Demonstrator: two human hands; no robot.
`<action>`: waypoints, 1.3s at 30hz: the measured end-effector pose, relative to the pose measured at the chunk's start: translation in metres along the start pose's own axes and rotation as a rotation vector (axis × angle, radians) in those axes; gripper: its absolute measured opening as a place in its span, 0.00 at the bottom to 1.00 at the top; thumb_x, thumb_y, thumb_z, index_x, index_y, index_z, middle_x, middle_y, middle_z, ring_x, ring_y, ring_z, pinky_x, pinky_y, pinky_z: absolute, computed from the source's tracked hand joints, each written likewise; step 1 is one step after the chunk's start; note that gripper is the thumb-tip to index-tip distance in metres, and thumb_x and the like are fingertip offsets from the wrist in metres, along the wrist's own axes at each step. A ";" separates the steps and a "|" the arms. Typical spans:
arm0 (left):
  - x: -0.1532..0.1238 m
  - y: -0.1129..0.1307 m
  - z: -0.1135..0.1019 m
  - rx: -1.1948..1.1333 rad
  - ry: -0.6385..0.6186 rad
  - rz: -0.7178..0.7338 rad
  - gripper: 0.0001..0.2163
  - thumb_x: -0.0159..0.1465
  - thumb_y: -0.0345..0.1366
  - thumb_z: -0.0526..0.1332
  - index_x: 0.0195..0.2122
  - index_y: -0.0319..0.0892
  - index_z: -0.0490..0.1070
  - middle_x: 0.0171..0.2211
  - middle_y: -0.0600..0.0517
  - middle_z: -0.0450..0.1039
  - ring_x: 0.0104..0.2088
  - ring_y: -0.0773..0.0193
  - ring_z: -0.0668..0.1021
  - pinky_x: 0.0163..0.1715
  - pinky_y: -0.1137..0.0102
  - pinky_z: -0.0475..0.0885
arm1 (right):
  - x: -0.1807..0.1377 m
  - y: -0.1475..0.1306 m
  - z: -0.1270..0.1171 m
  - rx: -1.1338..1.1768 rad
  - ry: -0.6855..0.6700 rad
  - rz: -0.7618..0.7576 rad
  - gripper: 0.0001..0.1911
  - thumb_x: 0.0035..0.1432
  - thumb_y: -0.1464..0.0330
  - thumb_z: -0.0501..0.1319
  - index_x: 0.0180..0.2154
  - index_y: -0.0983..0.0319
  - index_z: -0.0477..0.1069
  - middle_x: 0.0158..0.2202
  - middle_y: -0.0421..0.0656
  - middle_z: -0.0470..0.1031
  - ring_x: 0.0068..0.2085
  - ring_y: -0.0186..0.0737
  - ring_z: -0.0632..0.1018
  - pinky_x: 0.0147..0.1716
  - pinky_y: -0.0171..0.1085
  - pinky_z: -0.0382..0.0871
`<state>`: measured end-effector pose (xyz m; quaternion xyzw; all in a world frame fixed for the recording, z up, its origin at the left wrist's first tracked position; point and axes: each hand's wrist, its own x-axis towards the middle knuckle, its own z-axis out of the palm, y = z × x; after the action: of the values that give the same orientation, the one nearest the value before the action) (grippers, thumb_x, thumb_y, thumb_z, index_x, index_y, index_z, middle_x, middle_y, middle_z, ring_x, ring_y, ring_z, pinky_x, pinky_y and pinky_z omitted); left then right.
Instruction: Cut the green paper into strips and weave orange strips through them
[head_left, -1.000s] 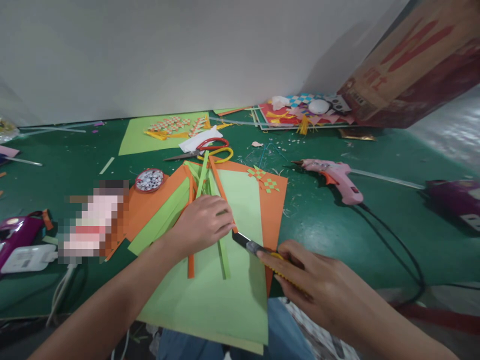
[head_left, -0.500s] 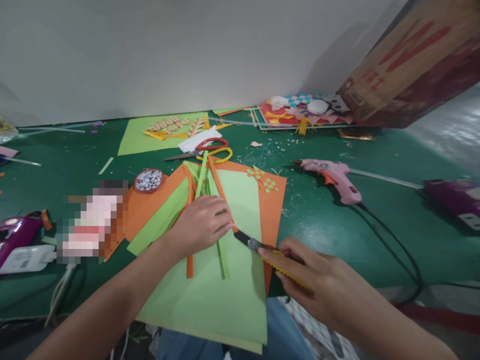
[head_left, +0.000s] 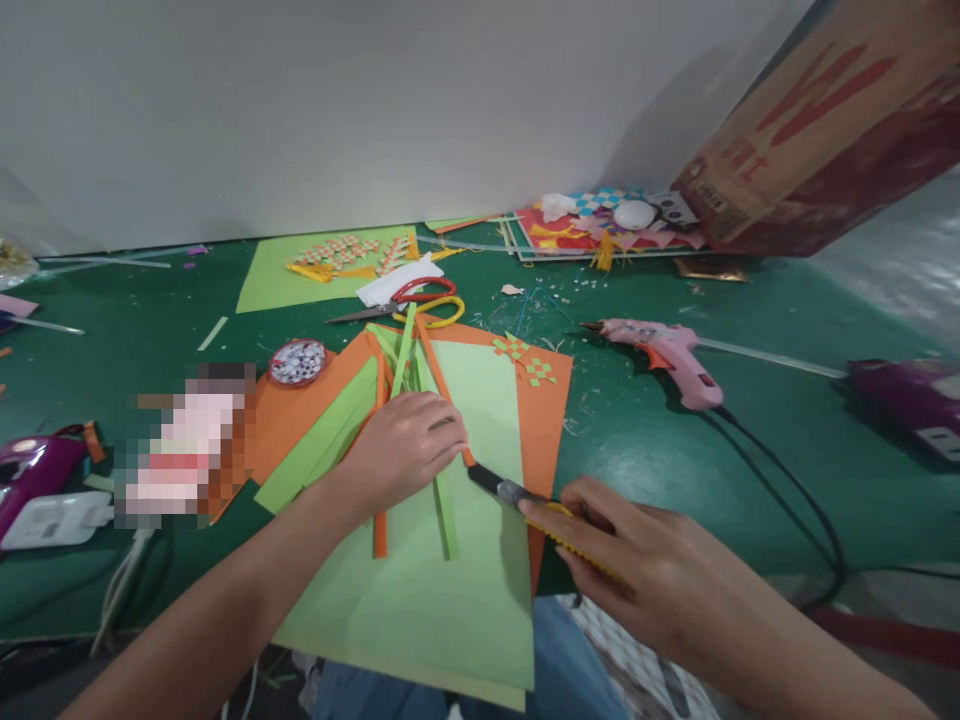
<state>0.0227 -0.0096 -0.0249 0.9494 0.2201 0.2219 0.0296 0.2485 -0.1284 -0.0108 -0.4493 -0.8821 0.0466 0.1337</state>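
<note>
My left hand presses down on a bundle of green and orange paper strips lying on a light green paper sheet. Its fingers are curled over the strips. My right hand grips a yellow utility knife, whose blade tip rests on the green sheet just right of my left fingertips. An orange sheet lies under the green one. Small woven green and orange squares sit on its far corner.
Red-and-yellow-handled scissors, a round tin of googly eyes and a pink glue gun with a black cord lie on the green mat. A cardboard box stands at the back right. Purple tools lie at both sides.
Almost nothing has moved. The knife and my right hand shifted only slightly along the green sheet; my left hand stayed pressed on the strips.
</note>
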 end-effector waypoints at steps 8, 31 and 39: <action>0.000 0.001 -0.003 -0.024 -0.029 -0.015 0.11 0.67 0.35 0.54 0.30 0.40 0.72 0.33 0.51 0.76 0.38 0.63 0.76 0.38 0.67 0.66 | 0.001 0.004 0.008 0.006 0.053 -0.001 0.21 0.61 0.75 0.47 0.50 0.63 0.71 0.34 0.46 0.72 0.22 0.32 0.74 0.20 0.34 0.68; 0.000 -0.001 -0.001 -0.028 -0.022 -0.010 0.11 0.67 0.34 0.54 0.29 0.40 0.71 0.33 0.51 0.75 0.37 0.63 0.76 0.37 0.67 0.65 | -0.002 -0.002 0.009 -0.042 0.093 0.034 0.20 0.64 0.72 0.44 0.51 0.63 0.69 0.34 0.45 0.72 0.21 0.30 0.73 0.19 0.32 0.67; 0.000 0.000 -0.001 -0.027 -0.019 -0.007 0.11 0.67 0.33 0.54 0.28 0.40 0.71 0.33 0.51 0.75 0.37 0.62 0.76 0.37 0.67 0.65 | 0.000 -0.004 0.010 -0.038 0.135 0.027 0.19 0.63 0.74 0.46 0.49 0.65 0.70 0.35 0.46 0.73 0.21 0.30 0.73 0.19 0.32 0.66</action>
<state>0.0217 -0.0097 -0.0238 0.9502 0.2204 0.2157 0.0454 0.2425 -0.1308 -0.0195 -0.4658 -0.8656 0.0010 0.1837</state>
